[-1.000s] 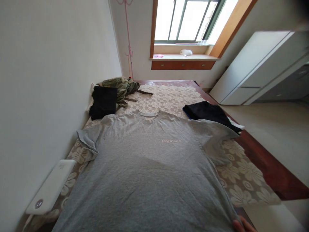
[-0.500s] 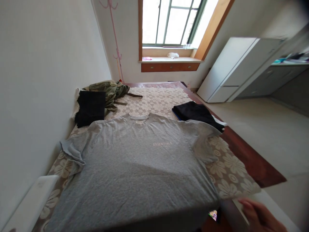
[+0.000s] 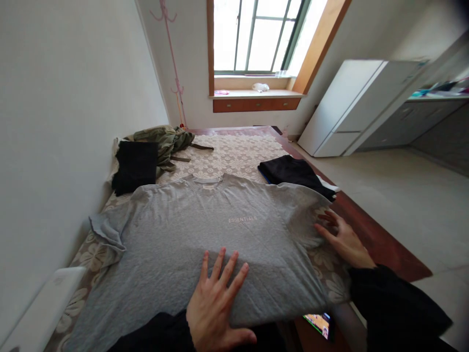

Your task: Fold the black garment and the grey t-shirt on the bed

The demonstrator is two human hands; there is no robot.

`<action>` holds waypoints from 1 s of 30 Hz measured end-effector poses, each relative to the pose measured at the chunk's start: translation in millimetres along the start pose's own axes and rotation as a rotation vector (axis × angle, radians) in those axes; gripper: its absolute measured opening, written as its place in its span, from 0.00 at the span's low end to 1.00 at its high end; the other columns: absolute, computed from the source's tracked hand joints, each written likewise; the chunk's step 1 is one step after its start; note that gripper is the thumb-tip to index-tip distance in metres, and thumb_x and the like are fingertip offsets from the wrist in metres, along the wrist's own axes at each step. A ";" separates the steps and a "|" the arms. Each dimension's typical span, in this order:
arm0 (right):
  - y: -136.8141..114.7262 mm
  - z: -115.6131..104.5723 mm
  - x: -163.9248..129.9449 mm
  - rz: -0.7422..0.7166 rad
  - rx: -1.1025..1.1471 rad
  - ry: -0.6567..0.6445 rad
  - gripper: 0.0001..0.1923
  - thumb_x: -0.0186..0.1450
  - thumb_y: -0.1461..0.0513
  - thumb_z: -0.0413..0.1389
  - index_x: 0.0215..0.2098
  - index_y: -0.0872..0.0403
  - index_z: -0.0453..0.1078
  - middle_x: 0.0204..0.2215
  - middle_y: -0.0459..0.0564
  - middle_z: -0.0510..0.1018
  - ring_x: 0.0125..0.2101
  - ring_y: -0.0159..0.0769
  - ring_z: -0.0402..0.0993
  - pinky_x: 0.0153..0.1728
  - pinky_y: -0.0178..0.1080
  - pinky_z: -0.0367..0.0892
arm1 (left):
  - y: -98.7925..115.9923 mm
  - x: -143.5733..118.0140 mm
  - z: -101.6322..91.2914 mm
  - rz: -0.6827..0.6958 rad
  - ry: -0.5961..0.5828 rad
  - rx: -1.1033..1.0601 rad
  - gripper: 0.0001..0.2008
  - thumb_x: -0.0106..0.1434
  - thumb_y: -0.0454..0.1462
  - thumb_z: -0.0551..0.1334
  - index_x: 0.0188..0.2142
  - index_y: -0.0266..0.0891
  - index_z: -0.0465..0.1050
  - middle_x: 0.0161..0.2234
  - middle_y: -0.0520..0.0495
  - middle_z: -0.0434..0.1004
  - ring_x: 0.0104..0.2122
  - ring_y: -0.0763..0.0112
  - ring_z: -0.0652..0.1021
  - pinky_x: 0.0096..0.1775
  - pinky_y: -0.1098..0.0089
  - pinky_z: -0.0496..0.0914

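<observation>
The grey shirt (image 3: pixel 164 254) has its right sleeve (image 3: pixel 302 210) just left of the right hand (image 3: pixel 346 240), whose grip is wide, and the left hand (image 3: pixel 213 305) spreads wide over the near middle

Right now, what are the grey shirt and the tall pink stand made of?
Grey shirt: probably cotton knit, matte and speckled, with small wrinkles. Pink stand: perhaps painted metal, smooth-looking, since it's thin and hooked; plastic is possible.

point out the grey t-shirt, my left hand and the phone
Grey t-shirt (image 3: pixel 198 227): head view, on its front, below the collar.
Left hand (image 3: pixel 213 302): head view, on the back of the hand.
Phone (image 3: pixel 320 323): head view, on its lit screen.
</observation>
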State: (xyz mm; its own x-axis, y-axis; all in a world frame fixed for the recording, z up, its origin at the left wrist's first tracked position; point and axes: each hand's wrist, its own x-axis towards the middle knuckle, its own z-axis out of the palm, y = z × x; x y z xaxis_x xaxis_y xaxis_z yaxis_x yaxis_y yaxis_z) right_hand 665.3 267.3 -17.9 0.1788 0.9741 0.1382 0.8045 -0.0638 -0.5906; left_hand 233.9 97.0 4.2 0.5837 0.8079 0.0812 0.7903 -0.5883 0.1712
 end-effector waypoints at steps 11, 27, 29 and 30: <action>-33.9 -7.4 17.8 0.053 0.236 -0.140 0.31 0.55 0.38 0.65 0.43 0.52 0.78 0.41 0.55 0.84 0.42 0.51 0.81 0.42 0.47 0.76 | -3.4 10.2 -14.3 -0.147 -0.166 -0.215 0.50 0.67 0.69 0.54 0.78 0.52 0.42 0.78 0.47 0.41 0.77 0.39 0.43 0.70 0.24 0.36; -215.8 90.0 119.5 -0.576 -0.303 -0.392 0.20 0.73 0.58 0.56 0.61 0.57 0.72 0.59 0.62 0.78 0.60 0.49 0.74 0.61 0.47 0.69 | -293.0 50.0 -99.7 -0.823 0.132 0.149 0.28 0.71 0.39 0.52 0.66 0.28 0.67 0.65 0.27 0.70 0.64 0.40 0.68 0.63 0.43 0.64; -223.9 107.6 138.9 -0.519 -0.380 -0.390 0.19 0.72 0.56 0.59 0.58 0.57 0.73 0.57 0.63 0.79 0.57 0.50 0.75 0.58 0.46 0.69 | -298.4 50.8 -97.1 -0.837 0.155 0.209 0.27 0.71 0.43 0.53 0.65 0.32 0.68 0.65 0.29 0.69 0.64 0.38 0.66 0.62 0.41 0.61; -225.0 113.1 145.0 -0.502 -0.394 -0.390 0.18 0.72 0.55 0.60 0.54 0.57 0.75 0.54 0.62 0.80 0.55 0.49 0.75 0.56 0.45 0.70 | -300.4 51.2 -96.3 -0.838 0.158 0.227 0.26 0.71 0.44 0.54 0.63 0.34 0.70 0.64 0.30 0.70 0.64 0.39 0.66 0.62 0.42 0.61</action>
State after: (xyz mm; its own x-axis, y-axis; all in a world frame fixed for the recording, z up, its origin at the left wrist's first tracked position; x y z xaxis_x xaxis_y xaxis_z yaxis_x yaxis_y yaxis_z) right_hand 446.2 447.5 45.1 -0.4188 0.9079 -0.0194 0.8927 0.4077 -0.1919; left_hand 8.5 318.6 51.5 -0.2241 0.9624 0.1537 0.9746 0.2209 0.0377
